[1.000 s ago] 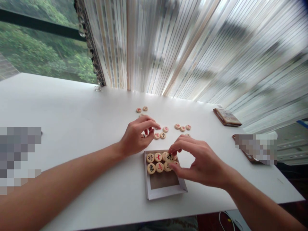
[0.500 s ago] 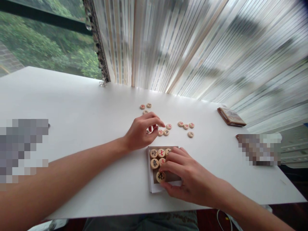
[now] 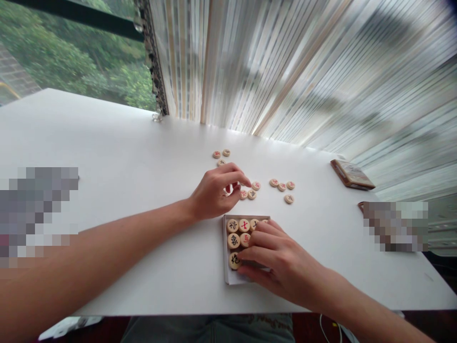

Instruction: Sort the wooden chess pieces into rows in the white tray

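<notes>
A shallow white box on the table holds several round wooden Chinese chess pieces in rows. My right hand reaches over it from the right and covers part of the rows. Thumb and fingertips of that hand grip the right side of a black-marked cannon piece, which is in the box's lower left corner. Beyond the box, my left hand hovers over loose pieces, with thumb and forefinger apart and the other fingers curled. Close to its fingertips lie a red-marked piece and a black-marked piece.
Farther right are several loose pieces, and more lie behind my left hand. A brown box lies at the table's right edge, near a blurred-out object. Another blurred-out object is at far left. A string curtain hangs behind the white table.
My right hand has moved the cannon piece left into the box's lower left corner. My left hand keeps its pose over the loose pieces. The whole view has shifted slightly.
</notes>
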Motion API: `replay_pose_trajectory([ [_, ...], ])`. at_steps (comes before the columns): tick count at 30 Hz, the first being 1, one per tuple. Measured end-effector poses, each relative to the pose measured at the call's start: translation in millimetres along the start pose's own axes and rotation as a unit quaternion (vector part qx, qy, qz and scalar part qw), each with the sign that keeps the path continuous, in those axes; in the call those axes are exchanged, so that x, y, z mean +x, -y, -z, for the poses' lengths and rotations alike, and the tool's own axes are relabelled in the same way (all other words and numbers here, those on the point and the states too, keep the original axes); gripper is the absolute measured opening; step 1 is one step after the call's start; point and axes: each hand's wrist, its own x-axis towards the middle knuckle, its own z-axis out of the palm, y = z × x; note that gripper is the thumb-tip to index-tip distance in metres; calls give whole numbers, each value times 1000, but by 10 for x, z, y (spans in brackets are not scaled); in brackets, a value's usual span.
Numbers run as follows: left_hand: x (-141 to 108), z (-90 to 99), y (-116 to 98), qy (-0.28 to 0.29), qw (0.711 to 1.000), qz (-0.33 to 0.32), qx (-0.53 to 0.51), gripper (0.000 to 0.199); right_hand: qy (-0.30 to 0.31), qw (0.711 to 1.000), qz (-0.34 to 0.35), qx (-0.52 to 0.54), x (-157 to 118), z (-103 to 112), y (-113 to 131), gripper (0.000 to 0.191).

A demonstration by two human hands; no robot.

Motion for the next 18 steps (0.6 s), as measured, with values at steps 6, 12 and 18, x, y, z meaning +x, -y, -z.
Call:
replay_pose_trajectory([
  [6, 10, 1, -16, 3, 1000, -1, 3, 28, -20, 1000, 9, -8, 15, -37, 16, 18],
  [12, 11, 4, -19, 1, 1000, 4, 1, 28, -22, 1000, 10, -18, 19, -52, 16, 17],
  [18, 7, 5, -22, 0, 1000, 2, 0, 28, -28, 999, 12, -13, 19, -46, 31, 13],
])
